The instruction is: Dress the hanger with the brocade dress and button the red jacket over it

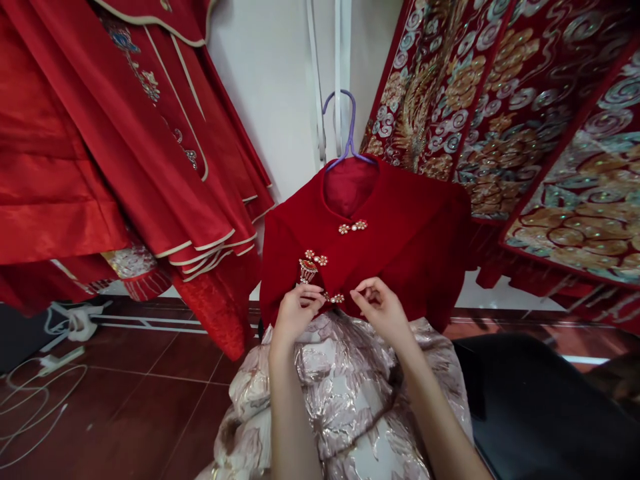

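A red velvet top (pixel 400 227) hangs on a purple hanger (pixel 345 127) in front of me, above a pale brocade skirt (pixel 345 393). Pearl flower clasps run down its front: one at the collar (pixel 353 227), one lower left (pixel 316 257) with a small tassel charm (pixel 307 270), and a third (pixel 336 298) near the hem. My left hand (pixel 296 312) pinches the fabric just left of that lowest clasp. My right hand (pixel 379 308) pinches the velvet edge just right of it, fingers curled.
Red embroidered robes (pixel 125 147) hang at left, gold-patterned red garments (pixel 525 113) at right. White cables and a plug strip (pixel 55 360) lie on the red tile floor at lower left. A black object (pixel 540 407) sits at lower right.
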A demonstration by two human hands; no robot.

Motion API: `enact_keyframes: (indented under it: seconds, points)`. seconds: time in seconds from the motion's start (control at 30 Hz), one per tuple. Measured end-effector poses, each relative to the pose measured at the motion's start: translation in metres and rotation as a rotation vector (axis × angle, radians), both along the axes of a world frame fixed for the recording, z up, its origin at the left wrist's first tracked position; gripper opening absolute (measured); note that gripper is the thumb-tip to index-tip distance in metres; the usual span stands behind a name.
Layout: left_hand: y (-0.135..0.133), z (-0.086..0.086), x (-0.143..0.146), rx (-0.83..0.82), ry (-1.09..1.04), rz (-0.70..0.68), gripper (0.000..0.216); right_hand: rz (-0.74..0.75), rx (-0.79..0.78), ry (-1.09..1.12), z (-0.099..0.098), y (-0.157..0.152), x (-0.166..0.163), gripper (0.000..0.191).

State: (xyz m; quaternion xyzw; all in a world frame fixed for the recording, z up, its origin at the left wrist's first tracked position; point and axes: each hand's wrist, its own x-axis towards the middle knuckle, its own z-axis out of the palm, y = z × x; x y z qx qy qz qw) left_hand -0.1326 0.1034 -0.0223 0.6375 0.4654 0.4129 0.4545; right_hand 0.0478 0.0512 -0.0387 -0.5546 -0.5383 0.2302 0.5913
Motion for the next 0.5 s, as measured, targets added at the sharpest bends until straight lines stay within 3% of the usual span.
enact_keyframes:
  seconds: [0.23, 0.5]
  points:
    - [0.003, -0.012, 0.006, 0.058, 0.134, -0.066, 0.024, 0.144, -0.129, -0.062, -0.021, 0.008, -0.006, 0.027]
    - [0.001, -0.010, 0.014, 0.147, 0.197, -0.034, 0.019, 0.136, -0.114, -0.075, -0.019, 0.009, -0.007, 0.020]
